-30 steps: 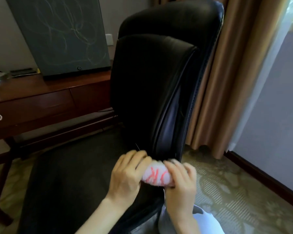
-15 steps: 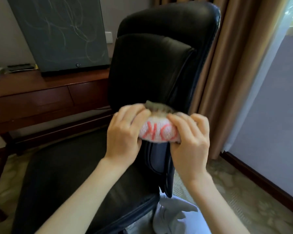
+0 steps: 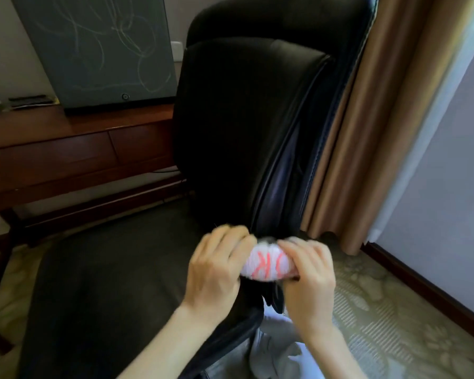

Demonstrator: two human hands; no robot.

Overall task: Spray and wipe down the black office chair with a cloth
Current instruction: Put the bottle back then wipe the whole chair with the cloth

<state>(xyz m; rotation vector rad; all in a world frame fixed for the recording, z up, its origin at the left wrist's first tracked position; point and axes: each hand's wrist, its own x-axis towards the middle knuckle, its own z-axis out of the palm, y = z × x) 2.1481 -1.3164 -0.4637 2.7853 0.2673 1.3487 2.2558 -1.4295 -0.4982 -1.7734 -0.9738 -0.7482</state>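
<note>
Both hands, left (image 3: 219,266) and right (image 3: 308,272), grip the soft bunched cloth (image 3: 268,265) (light, squashy) against the chair (image 3: 244,127) edge; its ends look best to hold.

The chair (image 3: 244,127) was black, the cloth (image 3: 268,265) white with red lettering. The desk (image 3: 66,149) was reddish brown, the curtain (image 3: 367,132) tan, the carpet (image 3: 381,310) patterned pale green, the board (image 3: 93,45) grey-green with pale scribbles.
</note>
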